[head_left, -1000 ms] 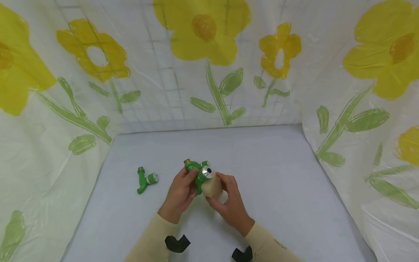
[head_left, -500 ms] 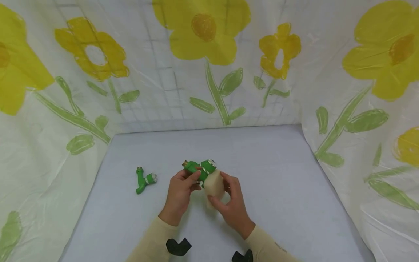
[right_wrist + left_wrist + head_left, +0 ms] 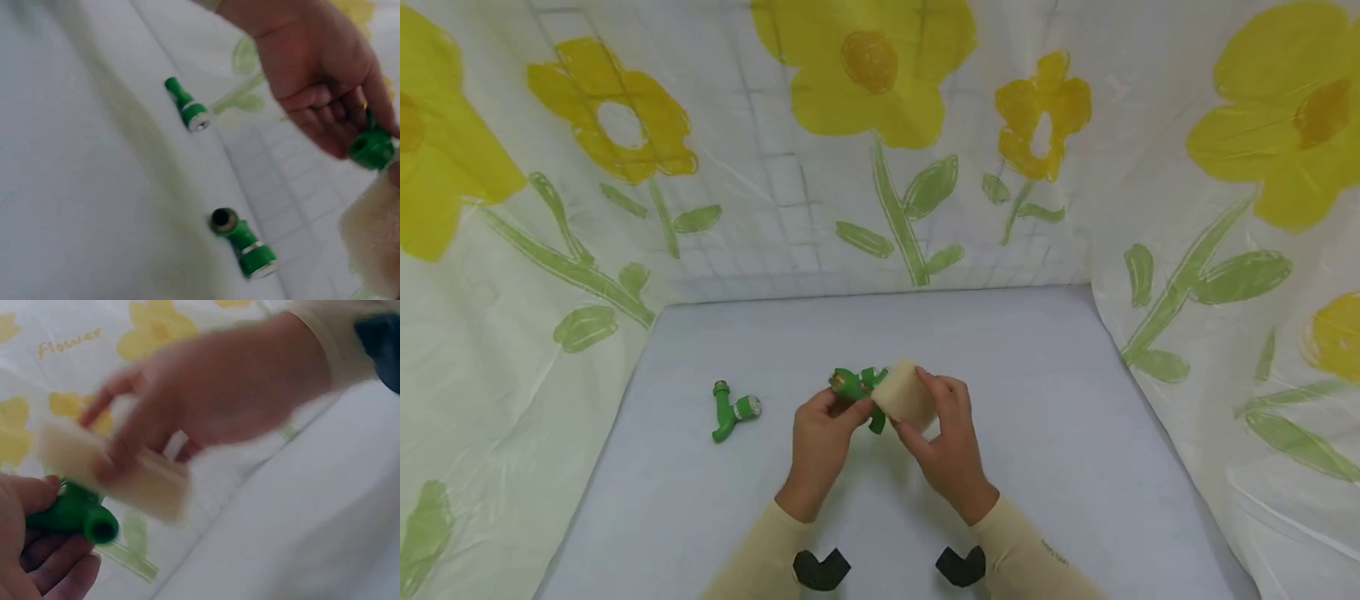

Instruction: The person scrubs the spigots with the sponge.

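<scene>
A green tap (image 3: 847, 385) with a brass-coloured inlet is pinched between the left hand's (image 3: 823, 437) thumb and fingers. Its open green spout end (image 3: 102, 526) faces the camera in the left wrist view. My right hand (image 3: 953, 442) grips a cream sponge block (image 3: 904, 396) right at the tap, covering part of it in the head view. The sponge (image 3: 156, 490) and right hand (image 3: 212, 394) are motion-blurred in the left wrist view. From the right wrist, the left hand (image 3: 325, 81), the held tap (image 3: 372, 149) and the sponge's rough edge (image 3: 375, 237) show at the right.
Another green tap (image 3: 730, 412) with a silver-capped handle lies on the white tabletop (image 3: 1045, 400) at the left. Two taps lie on the table in the right wrist view, one farther (image 3: 187, 106) and one nearer (image 3: 244, 244). Flower-printed sheeting (image 3: 880, 208) surrounds the table.
The left hand has turned the tap, so its silver handle no longer faces the head camera. The right hand has moved the sponge up and to the right across the tap.
</scene>
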A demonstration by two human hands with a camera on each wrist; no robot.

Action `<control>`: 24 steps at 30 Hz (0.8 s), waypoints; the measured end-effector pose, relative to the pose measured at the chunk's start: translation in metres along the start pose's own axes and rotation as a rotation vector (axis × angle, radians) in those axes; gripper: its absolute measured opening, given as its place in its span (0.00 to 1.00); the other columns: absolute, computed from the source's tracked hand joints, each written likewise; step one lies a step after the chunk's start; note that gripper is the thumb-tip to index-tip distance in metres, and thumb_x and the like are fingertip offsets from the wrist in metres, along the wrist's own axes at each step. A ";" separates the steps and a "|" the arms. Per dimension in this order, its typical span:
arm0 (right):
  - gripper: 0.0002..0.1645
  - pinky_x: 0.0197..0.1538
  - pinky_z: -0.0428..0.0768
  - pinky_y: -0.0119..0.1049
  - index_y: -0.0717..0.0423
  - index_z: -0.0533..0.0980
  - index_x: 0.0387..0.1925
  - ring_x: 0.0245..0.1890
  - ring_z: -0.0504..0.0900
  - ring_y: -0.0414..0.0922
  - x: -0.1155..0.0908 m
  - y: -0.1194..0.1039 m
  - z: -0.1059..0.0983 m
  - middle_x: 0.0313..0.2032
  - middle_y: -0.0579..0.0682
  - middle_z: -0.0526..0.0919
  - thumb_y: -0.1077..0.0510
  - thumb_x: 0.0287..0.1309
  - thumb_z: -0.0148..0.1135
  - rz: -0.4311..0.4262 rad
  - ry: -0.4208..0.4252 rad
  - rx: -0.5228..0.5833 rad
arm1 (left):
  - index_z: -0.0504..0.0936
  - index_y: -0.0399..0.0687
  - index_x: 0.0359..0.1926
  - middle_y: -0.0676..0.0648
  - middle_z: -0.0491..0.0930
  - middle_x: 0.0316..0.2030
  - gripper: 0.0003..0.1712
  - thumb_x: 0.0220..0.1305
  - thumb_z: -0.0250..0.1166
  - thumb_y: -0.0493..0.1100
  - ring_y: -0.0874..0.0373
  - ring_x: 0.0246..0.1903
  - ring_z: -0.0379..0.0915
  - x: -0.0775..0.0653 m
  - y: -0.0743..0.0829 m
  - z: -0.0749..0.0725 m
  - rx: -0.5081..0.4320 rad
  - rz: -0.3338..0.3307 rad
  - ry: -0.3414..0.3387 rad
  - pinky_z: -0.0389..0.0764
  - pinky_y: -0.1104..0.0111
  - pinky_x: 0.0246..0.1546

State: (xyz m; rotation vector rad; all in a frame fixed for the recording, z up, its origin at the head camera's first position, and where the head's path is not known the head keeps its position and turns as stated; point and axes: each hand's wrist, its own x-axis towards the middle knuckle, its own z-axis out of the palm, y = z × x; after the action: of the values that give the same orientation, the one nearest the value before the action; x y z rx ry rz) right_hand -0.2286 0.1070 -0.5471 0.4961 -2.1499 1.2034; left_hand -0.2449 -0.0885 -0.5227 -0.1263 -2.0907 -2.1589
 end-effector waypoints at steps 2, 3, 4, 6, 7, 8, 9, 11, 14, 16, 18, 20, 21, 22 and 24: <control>0.48 0.54 0.84 0.59 0.54 0.69 0.78 0.61 0.74 0.53 -0.005 0.002 0.002 0.60 0.59 0.72 0.63 0.59 0.79 0.020 -0.018 -0.035 | 0.90 0.35 0.45 0.41 0.90 0.41 0.15 0.67 0.82 0.42 0.49 0.39 0.89 0.001 0.002 -0.001 -0.022 -0.025 0.026 0.91 0.60 0.42; 0.48 0.54 0.84 0.59 0.54 0.69 0.78 0.61 0.74 0.52 -0.007 0.003 0.003 0.60 0.59 0.72 0.63 0.59 0.79 0.026 -0.024 -0.036 | 0.89 0.35 0.45 0.41 0.90 0.40 0.15 0.67 0.81 0.42 0.49 0.38 0.90 0.001 0.002 -0.001 -0.036 -0.044 0.031 0.91 0.59 0.42; 0.48 0.54 0.84 0.58 0.54 0.69 0.78 0.61 0.74 0.52 -0.007 0.002 0.004 0.60 0.59 0.72 0.63 0.59 0.79 0.024 -0.024 -0.034 | 0.89 0.34 0.45 0.40 0.90 0.40 0.14 0.68 0.80 0.41 0.49 0.37 0.90 0.001 0.002 0.000 -0.031 -0.057 0.028 0.91 0.60 0.41; 0.48 0.56 0.83 0.58 0.54 0.69 0.79 0.61 0.74 0.53 -0.005 -0.001 0.003 0.60 0.58 0.72 0.61 0.60 0.80 0.004 -0.017 -0.013 | 0.88 0.33 0.46 0.41 0.90 0.39 0.14 0.69 0.79 0.39 0.51 0.37 0.89 -0.002 0.001 0.001 0.004 -0.061 -0.003 0.91 0.62 0.41; 0.48 0.57 0.83 0.58 0.54 0.69 0.79 0.62 0.74 0.54 -0.001 -0.002 0.003 0.61 0.59 0.72 0.61 0.60 0.80 -0.011 -0.012 0.001 | 0.89 0.32 0.47 0.42 0.90 0.40 0.13 0.69 0.79 0.39 0.52 0.38 0.89 -0.003 -0.001 0.002 0.033 -0.045 -0.028 0.91 0.63 0.41; 0.48 0.57 0.82 0.58 0.55 0.69 0.79 0.62 0.74 0.55 0.003 -0.004 0.002 0.61 0.59 0.73 0.60 0.61 0.81 -0.032 -0.003 0.011 | 0.89 0.33 0.47 0.43 0.90 0.40 0.12 0.69 0.78 0.38 0.53 0.37 0.88 -0.004 -0.004 0.003 0.072 -0.016 -0.050 0.90 0.64 0.39; 0.48 0.58 0.82 0.57 0.55 0.69 0.79 0.62 0.74 0.55 0.006 -0.006 0.001 0.61 0.58 0.73 0.59 0.61 0.81 -0.043 0.001 0.019 | 0.89 0.34 0.47 0.44 0.90 0.39 0.11 0.69 0.78 0.37 0.54 0.37 0.87 -0.005 -0.006 0.004 0.110 0.022 -0.069 0.89 0.66 0.38; 0.48 0.57 0.82 0.56 0.55 0.70 0.79 0.61 0.74 0.55 0.009 -0.006 0.000 0.60 0.58 0.73 0.59 0.61 0.81 -0.063 0.007 0.005 | 0.90 0.36 0.47 0.46 0.90 0.38 0.11 0.68 0.78 0.37 0.55 0.35 0.86 -0.006 -0.008 0.006 0.172 0.102 -0.081 0.87 0.67 0.35; 0.48 0.52 0.84 0.54 0.56 0.70 0.78 0.58 0.75 0.54 0.002 -0.001 0.000 0.57 0.58 0.74 0.61 0.59 0.81 -0.068 0.000 -0.061 | 0.90 0.37 0.45 0.47 0.89 0.36 0.08 0.68 0.78 0.36 0.54 0.33 0.85 -0.004 -0.008 0.004 0.166 0.152 -0.040 0.87 0.67 0.32; 0.48 0.51 0.85 0.54 0.57 0.70 0.78 0.58 0.75 0.53 -0.006 0.004 0.002 0.56 0.58 0.73 0.62 0.58 0.80 -0.058 -0.020 -0.094 | 0.90 0.37 0.44 0.46 0.89 0.37 0.09 0.68 0.79 0.36 0.53 0.34 0.87 -0.001 -0.003 0.000 0.127 0.121 -0.013 0.89 0.66 0.34; 0.48 0.51 0.85 0.55 0.57 0.69 0.78 0.57 0.76 0.53 -0.012 0.008 0.003 0.56 0.59 0.73 0.62 0.58 0.80 -0.047 -0.034 -0.099 | 0.89 0.36 0.44 0.45 0.89 0.38 0.09 0.68 0.79 0.36 0.52 0.37 0.88 0.002 -0.001 -0.004 0.096 0.102 -0.006 0.90 0.65 0.37; 0.48 0.53 0.85 0.55 0.57 0.69 0.78 0.58 0.76 0.53 -0.013 0.009 0.003 0.57 0.59 0.73 0.60 0.60 0.80 -0.038 -0.044 -0.077 | 0.89 0.38 0.44 0.46 0.89 0.38 0.08 0.67 0.79 0.34 0.52 0.36 0.87 0.002 -0.003 -0.005 0.128 0.132 -0.031 0.90 0.65 0.36; 0.48 0.53 0.85 0.55 0.57 0.69 0.79 0.58 0.76 0.53 -0.011 0.009 0.003 0.57 0.59 0.73 0.60 0.60 0.80 -0.040 -0.044 -0.064 | 0.89 0.39 0.44 0.47 0.89 0.38 0.08 0.67 0.79 0.33 0.53 0.36 0.87 0.001 -0.006 -0.005 0.177 0.175 -0.051 0.89 0.66 0.36; 0.48 0.53 0.85 0.55 0.57 0.69 0.79 0.58 0.76 0.53 -0.008 0.008 0.002 0.57 0.59 0.73 0.59 0.61 0.80 -0.043 -0.041 -0.051 | 0.89 0.40 0.44 0.48 0.88 0.38 0.08 0.66 0.79 0.32 0.54 0.36 0.86 0.000 -0.009 -0.004 0.240 0.245 -0.071 0.89 0.66 0.35; 0.47 0.52 0.85 0.55 0.57 0.68 0.80 0.58 0.76 0.53 -0.001 0.006 0.001 0.57 0.60 0.73 0.58 0.63 0.79 -0.048 -0.036 -0.034 | 0.88 0.42 0.44 0.49 0.87 0.38 0.11 0.64 0.79 0.31 0.56 0.37 0.85 -0.001 -0.015 -0.001 0.392 0.426 -0.096 0.89 0.66 0.35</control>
State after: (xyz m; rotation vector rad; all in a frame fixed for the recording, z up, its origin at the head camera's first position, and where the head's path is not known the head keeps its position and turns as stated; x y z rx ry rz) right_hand -0.2315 0.1090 -0.5520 0.5548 -2.1726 1.1379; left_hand -0.2460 -0.0894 -0.5379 -0.5813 -2.2400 -1.5052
